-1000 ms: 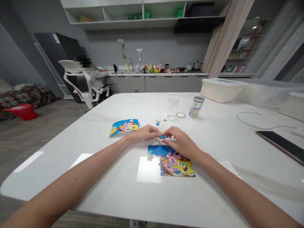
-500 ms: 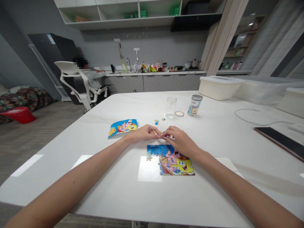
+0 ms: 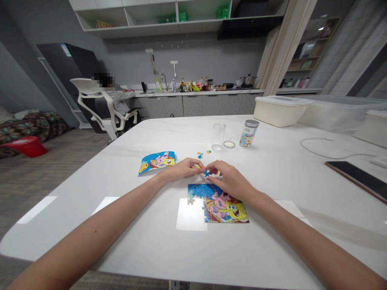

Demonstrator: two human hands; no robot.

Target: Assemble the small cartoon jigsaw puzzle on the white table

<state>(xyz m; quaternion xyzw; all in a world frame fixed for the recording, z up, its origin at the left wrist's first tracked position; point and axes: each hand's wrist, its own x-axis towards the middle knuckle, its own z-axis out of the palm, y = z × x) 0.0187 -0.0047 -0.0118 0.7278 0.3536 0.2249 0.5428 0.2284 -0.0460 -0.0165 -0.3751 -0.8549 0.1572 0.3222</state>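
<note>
A small blue puzzle piece (image 3: 207, 173) is pinched at the fingertips of my left hand (image 3: 188, 168). Right beside it, the thumb and forefinger of my right hand (image 3: 228, 176) are spread apart around the piece; whether they touch it is hard to see. Below both hands lies a partly assembled jigsaw puzzle (image 3: 225, 207) with a cartoon picture, its lower left corner unfilled. My right hand and wrist cover part of its upper right. Loose puzzle pieces (image 3: 200, 155) lie beyond my hands, and more are partly hidden behind the fingers. A curled picture sheet (image 3: 159, 160) rests left of my left hand.
Farther back on the white table (image 3: 145, 233) stand a clear jar (image 3: 218, 137), a lid (image 3: 229, 144) and a labelled jar (image 3: 248, 134). A phone (image 3: 359, 179), a cable (image 3: 326, 154) and storage boxes (image 3: 281, 112) are at right. A person (image 3: 119, 100) sits at the back left.
My right thumb and forefinger have parted, and the blue face of the piece now shows between the hands. The assembled puzzle has not moved on the table.
</note>
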